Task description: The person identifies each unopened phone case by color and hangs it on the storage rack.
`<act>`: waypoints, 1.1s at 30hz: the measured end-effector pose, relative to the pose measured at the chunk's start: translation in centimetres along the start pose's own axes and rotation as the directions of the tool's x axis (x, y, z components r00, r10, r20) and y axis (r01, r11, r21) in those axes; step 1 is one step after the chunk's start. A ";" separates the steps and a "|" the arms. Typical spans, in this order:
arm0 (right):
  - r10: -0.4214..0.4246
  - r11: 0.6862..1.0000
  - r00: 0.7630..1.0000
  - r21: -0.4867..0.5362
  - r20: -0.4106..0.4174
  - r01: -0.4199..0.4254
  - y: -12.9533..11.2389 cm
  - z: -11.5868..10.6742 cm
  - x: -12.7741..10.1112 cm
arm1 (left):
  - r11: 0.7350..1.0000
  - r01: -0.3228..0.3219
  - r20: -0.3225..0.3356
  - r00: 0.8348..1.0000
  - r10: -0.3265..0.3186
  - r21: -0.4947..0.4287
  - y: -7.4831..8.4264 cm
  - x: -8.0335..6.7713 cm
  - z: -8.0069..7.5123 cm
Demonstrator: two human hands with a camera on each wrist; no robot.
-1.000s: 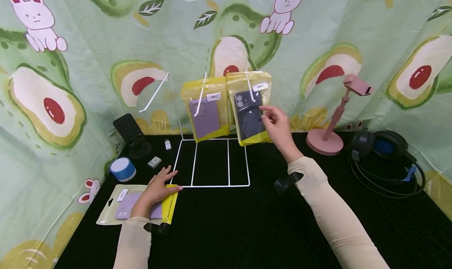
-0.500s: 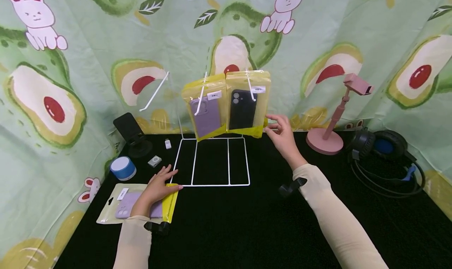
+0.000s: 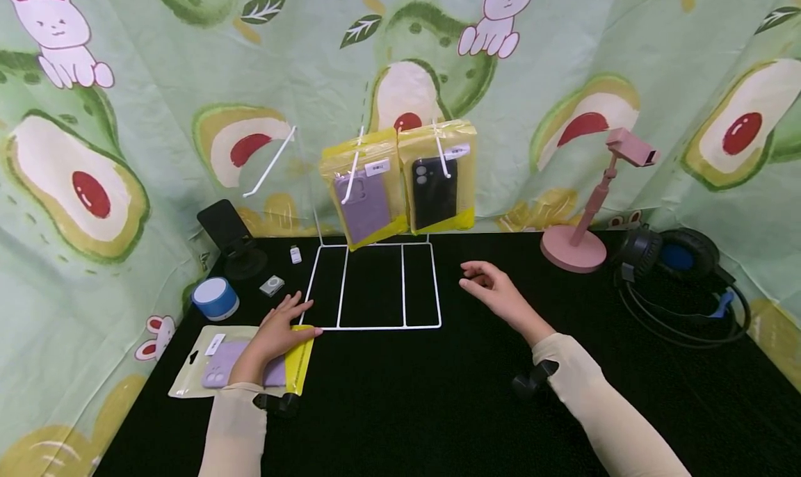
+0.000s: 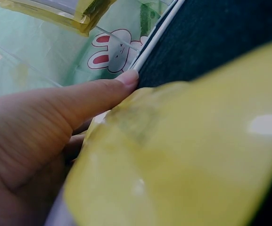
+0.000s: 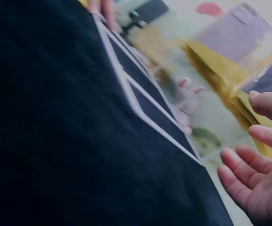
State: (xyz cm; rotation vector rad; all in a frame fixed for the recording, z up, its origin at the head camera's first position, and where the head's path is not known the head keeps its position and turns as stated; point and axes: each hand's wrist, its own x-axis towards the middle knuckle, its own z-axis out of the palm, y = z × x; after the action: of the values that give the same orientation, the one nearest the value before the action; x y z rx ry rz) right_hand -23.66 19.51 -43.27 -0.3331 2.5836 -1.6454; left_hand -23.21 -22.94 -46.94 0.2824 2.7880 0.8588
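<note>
My left hand [image 3: 274, 343] rests spread over a bagged lilac phone case [image 3: 220, 364] lying on the table. Its thumb touches the front left of the white wire rack [image 3: 375, 329], beside the bag's yellow end [image 4: 183, 150]. From the rack's middle hook hangs a second lilac phone case [image 3: 366, 209] in a yellow bag. A bagged black phone case [image 3: 434, 193] hangs from the right hook, slightly tilted. My right hand [image 3: 500, 296] is in the air to the right of the rack, fingers loosely bent and holding nothing.
The left hook [image 3: 270, 164] holds nothing. At left are a black stand [image 3: 234, 240], a blue-and-white round device [image 3: 215, 298] and two small white items, one a clip-like device [image 3: 272, 286]. A pink stand [image 3: 578, 244] and black headphones [image 3: 678, 261] are at right.
My right hand has let go of the black phone case's bag and moved down toward me. The bag has swung back and hangs from its hook. My left hand stays in place.
</note>
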 end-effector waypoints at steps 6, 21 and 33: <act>-0.044 0.992 0.985 -0.113 0.169 0.064 0.1 2.5 -1.7 | 1.000 0.006 -0.013 1.000 -0.006 0.004 -0.2 -0.5 -0.3; 0.059 0.857 0.939 -0.499 0.340 0.127 0.3 5.6 -1.0 | 1.000 0.005 0.007 1.000 -0.005 0.022 0.5 -0.4 -0.4; 0.007 0.807 0.944 -0.559 0.331 0.190 1.1 6.0 -1.1 | 0.986 -0.020 0.039 0.999 0.014 0.163 1.4 -4.6 -1.0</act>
State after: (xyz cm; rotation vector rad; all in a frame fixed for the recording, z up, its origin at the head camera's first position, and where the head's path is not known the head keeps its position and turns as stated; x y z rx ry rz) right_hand -21.72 14.88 -46.88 -0.6994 2.7697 -0.6697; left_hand -18.89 -23.50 -44.66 0.3451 2.8285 0.6225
